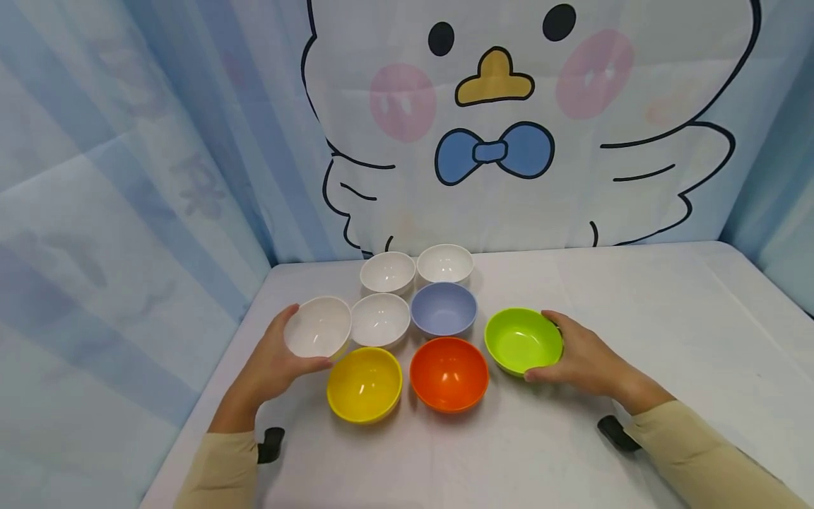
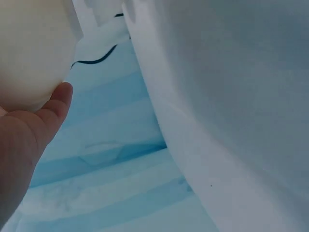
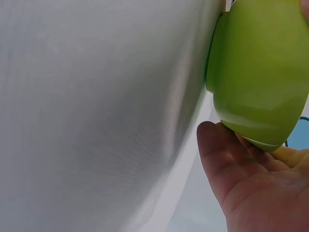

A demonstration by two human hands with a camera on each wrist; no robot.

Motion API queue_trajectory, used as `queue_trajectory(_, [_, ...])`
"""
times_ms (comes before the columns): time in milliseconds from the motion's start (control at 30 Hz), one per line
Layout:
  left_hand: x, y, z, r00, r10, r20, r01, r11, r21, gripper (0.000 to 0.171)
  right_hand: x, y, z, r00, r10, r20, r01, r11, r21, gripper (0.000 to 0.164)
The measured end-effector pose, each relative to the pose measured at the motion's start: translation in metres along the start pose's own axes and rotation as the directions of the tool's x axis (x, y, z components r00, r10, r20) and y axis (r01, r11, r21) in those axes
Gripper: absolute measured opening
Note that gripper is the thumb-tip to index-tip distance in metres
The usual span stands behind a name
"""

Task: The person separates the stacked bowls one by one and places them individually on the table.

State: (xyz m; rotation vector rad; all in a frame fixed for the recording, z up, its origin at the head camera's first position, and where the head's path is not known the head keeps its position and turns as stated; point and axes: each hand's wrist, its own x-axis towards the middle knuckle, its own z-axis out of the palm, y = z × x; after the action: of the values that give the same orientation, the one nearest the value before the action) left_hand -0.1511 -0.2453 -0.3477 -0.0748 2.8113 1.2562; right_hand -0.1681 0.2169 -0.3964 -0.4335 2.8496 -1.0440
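Note:
My left hand (image 1: 272, 366) grips a white bowl (image 1: 318, 327) at the left of a group of bowls, thumb at its near side and fingers round its far left side. In the left wrist view the fingers lie along that bowl's outer wall (image 2: 36, 53). On the right, my right hand (image 1: 588, 360) holds a bright green bowl (image 1: 521, 341) by its right side. Its fingers curve against the green wall (image 3: 260, 82) in the right wrist view. Between the hands stand a yellow bowl (image 1: 364, 387), an orange bowl (image 1: 449, 376) and a periwinkle-blue bowl (image 1: 444, 309).
A third row at the back has two white bowls, one left (image 1: 387, 273) and one right (image 1: 445, 264). Another white bowl (image 1: 380, 319) sits beside the blue one. All stand on a white-covered table (image 1: 668, 318), with a printed cartoon curtain (image 1: 496, 205) behind it.

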Motion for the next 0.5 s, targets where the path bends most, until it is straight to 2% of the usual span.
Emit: queue_trajectory(500, [0.003,-0.025,-0.003,0.994,-0.111,0.005,0.111,0.994,-0.001,0.123,0.005,-0.002,0.001,1.0,-0.011,0.028,0.011,1.0,0.025,0.113])
